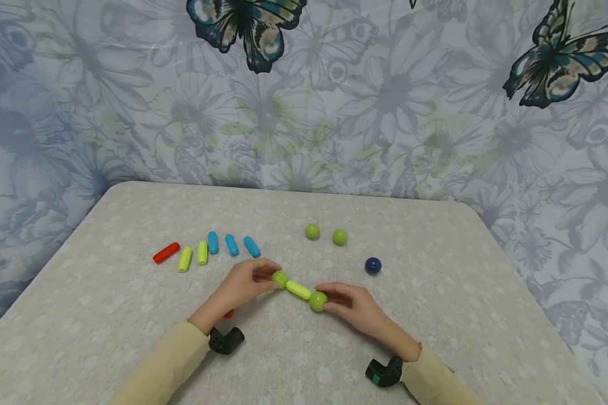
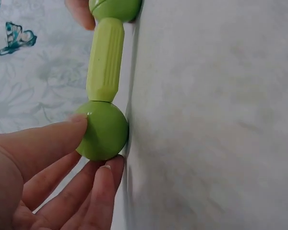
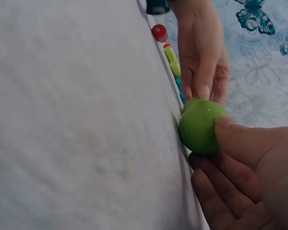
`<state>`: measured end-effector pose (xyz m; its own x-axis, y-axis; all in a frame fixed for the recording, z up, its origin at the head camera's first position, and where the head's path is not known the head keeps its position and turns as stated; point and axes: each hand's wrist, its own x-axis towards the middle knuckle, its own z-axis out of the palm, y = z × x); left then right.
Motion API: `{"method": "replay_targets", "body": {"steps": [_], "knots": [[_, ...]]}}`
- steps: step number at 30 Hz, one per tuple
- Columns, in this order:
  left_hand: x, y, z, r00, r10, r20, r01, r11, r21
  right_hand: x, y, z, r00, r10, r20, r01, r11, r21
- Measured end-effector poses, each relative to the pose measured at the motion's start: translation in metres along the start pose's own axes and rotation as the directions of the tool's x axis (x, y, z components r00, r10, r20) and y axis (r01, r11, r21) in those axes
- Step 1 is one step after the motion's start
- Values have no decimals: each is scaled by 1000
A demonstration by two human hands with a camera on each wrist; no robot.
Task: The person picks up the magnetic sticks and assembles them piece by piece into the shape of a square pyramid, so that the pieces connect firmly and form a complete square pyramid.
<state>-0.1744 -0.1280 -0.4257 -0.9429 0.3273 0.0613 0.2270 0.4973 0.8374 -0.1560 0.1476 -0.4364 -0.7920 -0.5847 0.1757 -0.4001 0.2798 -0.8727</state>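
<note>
A yellow-green ribbed rod [image 1: 298, 290] links two green balls, one at each end. My left hand [image 1: 249, 280] holds the left ball [image 1: 280, 279] between thumb and fingers. At the other end, my right hand [image 1: 357, 306] pinches the right ball [image 1: 318, 301]. In the left wrist view the rod [image 2: 104, 60] meets the ball [image 2: 103, 132] end to end, under my left thumb. From the right wrist the near ball [image 3: 203, 126] hides most of the rod behind it. The joined piece lies low over the patterned tabletop.
Left of the hands lie a red rod [image 1: 166, 252], two yellow-green rods [image 1: 184, 259] and three blue rods [image 1: 232, 244]. Another red piece [image 1: 229, 313] peeks out beside my left wrist. Two loose green balls [image 1: 312, 231] sit farther back, and a dark blue ball [image 1: 372, 265] stands right of them.
</note>
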Motion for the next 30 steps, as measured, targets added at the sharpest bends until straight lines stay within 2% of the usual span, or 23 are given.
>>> {"method": "replay_targets", "body": {"steps": [5, 9, 14, 19, 23, 27, 30], "knots": [[19, 5, 10, 999, 38, 38, -36, 998, -50, -8, 9, 2, 997, -64, 54, 65, 997, -32], [36, 5, 18, 991, 87, 101, -75, 991, -109, -9, 10, 6, 990, -114, 85, 122, 988, -93], [49, 4, 26, 974, 146, 175, -119, 981, -152, -10, 5, 15, 992, -85, 93, 100, 981, -166], [50, 4, 28, 962, 176, 211, -140, 975, -173, -12, 4, 22, 996, -63, 64, 73, 984, -165], [45, 1, 21, 972, 137, 193, -105, 980, -168, -11, 5, 23, 996, -62, 59, 71, 984, -165], [38, 0, 3, 987, 76, 142, -52, 985, -166, -11, 4, 22, 997, -49, 55, 57, 985, -164], [41, 2, -12, 995, 50, 89, -34, 984, -176, -12, 3, 21, 998, -37, 56, 45, 985, -164]]}}
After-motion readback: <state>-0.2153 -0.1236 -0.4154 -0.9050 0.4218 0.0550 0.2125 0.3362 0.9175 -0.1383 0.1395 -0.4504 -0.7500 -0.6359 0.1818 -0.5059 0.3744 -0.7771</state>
